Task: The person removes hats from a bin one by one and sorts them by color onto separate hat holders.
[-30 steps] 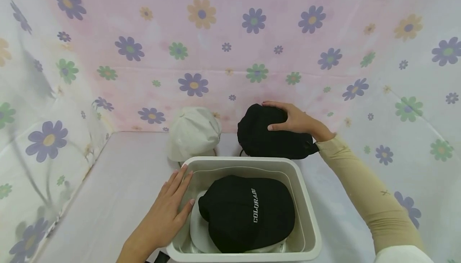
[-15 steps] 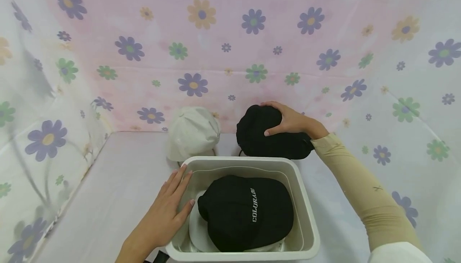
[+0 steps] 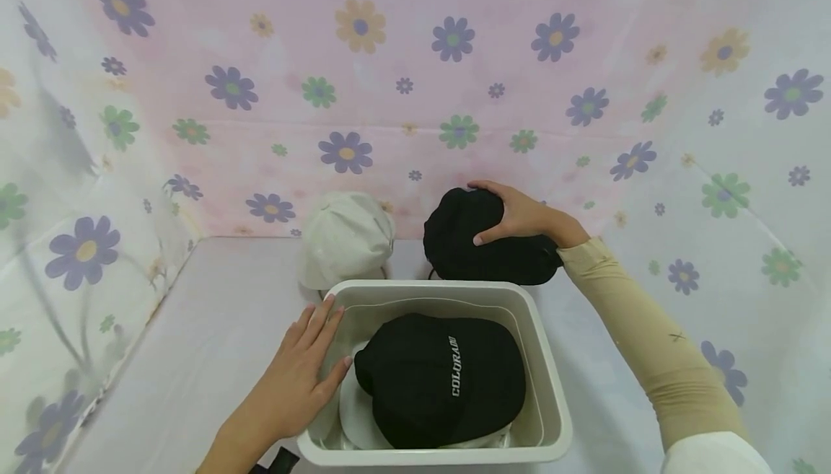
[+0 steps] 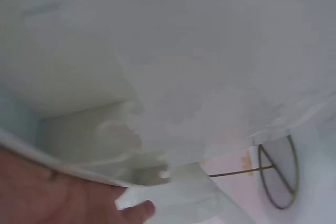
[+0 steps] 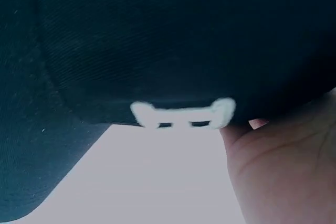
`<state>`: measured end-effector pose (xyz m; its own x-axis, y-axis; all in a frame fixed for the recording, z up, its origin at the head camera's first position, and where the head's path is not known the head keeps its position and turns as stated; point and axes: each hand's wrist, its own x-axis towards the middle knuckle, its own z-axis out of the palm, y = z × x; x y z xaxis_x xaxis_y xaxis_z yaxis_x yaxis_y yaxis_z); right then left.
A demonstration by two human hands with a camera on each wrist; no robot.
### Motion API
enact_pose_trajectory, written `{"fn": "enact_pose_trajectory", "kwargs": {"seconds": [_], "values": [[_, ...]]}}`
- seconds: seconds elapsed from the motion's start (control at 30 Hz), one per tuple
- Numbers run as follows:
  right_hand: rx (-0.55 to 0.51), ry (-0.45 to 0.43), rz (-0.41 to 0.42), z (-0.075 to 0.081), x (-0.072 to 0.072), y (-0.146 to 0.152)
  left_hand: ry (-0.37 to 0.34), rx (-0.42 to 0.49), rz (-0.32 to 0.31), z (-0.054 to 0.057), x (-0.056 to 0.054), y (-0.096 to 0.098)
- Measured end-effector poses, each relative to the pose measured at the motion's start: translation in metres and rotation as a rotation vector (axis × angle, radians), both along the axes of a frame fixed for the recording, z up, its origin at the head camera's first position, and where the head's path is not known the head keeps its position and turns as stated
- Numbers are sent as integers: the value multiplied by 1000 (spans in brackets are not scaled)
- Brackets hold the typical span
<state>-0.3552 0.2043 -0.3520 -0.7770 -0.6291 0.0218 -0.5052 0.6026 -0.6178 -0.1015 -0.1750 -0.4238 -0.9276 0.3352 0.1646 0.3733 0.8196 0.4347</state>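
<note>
My right hand point(image 3: 519, 211) is on a black cap point(image 3: 467, 257) behind the tub, the thumb in front and the other fingers over its back, gripping it. In the right wrist view the palm point(image 5: 283, 166) is close against dark cloth with a piece of white embroidery point(image 5: 184, 116). My left hand point(image 3: 292, 380) lies with straight fingers along the left rim of a white plastic tub point(image 3: 560, 416). Inside the tub, a black cap lettered COLORADO point(image 3: 415, 380) sits on top of a pale cap point(image 3: 357, 416).
A white cap point(image 3: 347, 239) stands behind the tub, left of the gripped black cap. Floral cloth walls point(image 3: 389, 41) rise behind and on both sides of the pale tabletop point(image 3: 221, 315).
My right hand has slid slightly left and down over the black cap, its thumb lower on the front. The left hand stays on the tub rim.
</note>
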Motion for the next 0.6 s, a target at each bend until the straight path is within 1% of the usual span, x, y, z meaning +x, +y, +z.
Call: {"fn": "enact_pose_trajectory", "kwargs": {"seconds": [0.1,0.17,0.23,0.3,0.33,0.37,0.43,0.5,0.6], "values": [[5,-6,1,3,4,0,-8,-90,-35,8,-1,-2],[2,-8,3,6,6,-1,-29,-128,-66,18,-5,-4],[5,-2,12,9,7,0,-40,-139,-101,29,-9,-6],[3,11,20,13,9,0,-49,-122,-133,43,-14,-6],[-9,19,22,16,10,1,-50,-97,-148,50,-17,-6],[-31,27,22,19,11,2,-53,-60,-165,57,-20,-5],[-92,46,9,29,15,5,-64,66,-215,72,-29,-2],[-175,67,-10,40,20,8,-87,242,-273,86,-40,3],[-285,94,-39,56,29,15,-158,535,-352,103,-62,14]]}}
